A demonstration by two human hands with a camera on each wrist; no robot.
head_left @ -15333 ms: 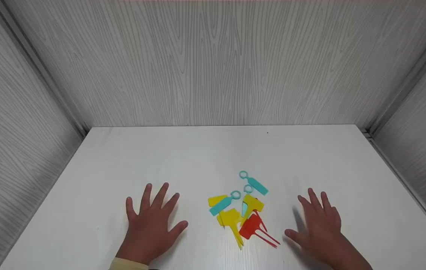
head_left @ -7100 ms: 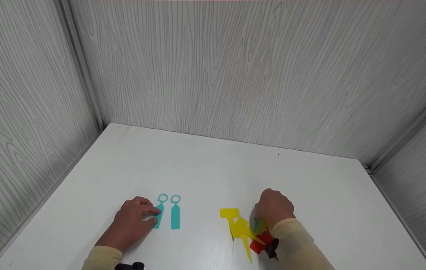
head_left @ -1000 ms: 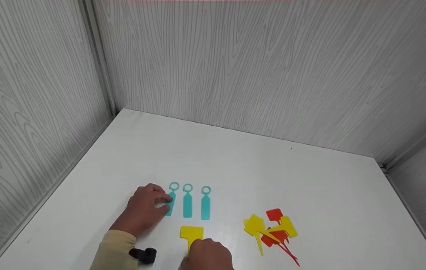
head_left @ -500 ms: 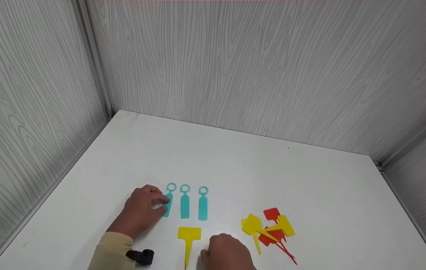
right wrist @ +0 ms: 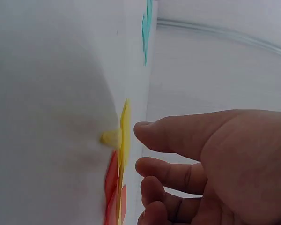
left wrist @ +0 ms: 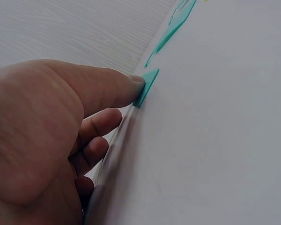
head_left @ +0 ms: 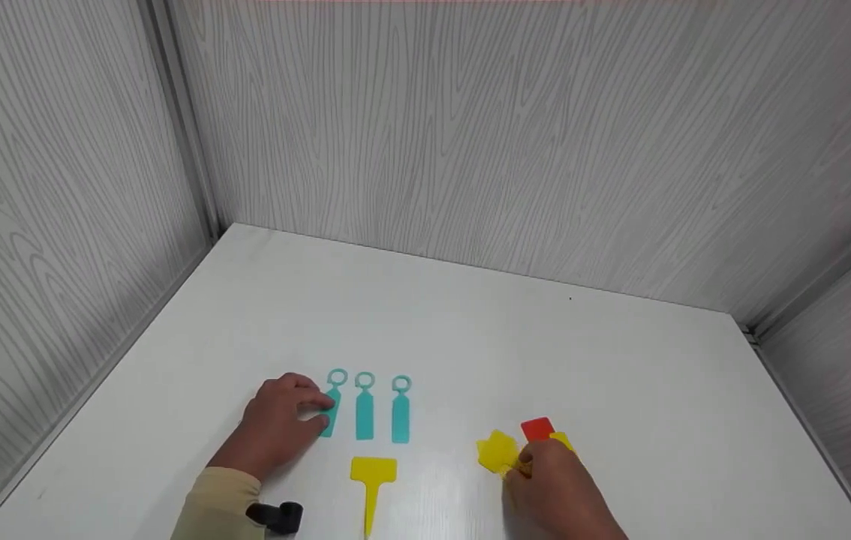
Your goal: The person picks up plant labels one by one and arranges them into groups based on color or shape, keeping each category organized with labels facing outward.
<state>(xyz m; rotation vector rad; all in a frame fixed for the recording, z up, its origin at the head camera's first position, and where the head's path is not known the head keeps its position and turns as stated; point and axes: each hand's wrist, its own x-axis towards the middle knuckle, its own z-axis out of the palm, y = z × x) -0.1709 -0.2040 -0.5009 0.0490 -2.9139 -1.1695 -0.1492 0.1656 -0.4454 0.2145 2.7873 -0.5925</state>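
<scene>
In the head view my left hand (head_left: pixel 279 420) pinches the lower part of the leftmost teal ring-topped plant tag (head_left: pixel 331 412); the left wrist view shows the thumb on that tag. Two similar teal tags, a middle one (head_left: pixel 365 416) and a right one (head_left: pixel 401 418), stand beside it in a row. My right hand (head_left: pixel 557 487) is over the small pile, fingertips by the yellow plant tags (head_left: pixel 498 451). In the right wrist view its thumb and fingers are apart, close to a yellow tag (right wrist: pixel 125 140), holding nothing. It hides much of the pile, including part of a red tag (head_left: pixel 537 428).
A single yellow T-shaped tag (head_left: pixel 374 471) lies below the teal row, stem toward me. Another yellow tag (head_left: pixel 563 440) shows behind the right hand. The white table (head_left: pixel 433 322) is bordered by grey wood-grain panels (head_left: pixel 425 135) at the back and sides.
My right hand has let go of the yellow T-shaped tag below the teal row and moved right to the yellow and red pile. My left hand stays on the leftmost teal tag.
</scene>
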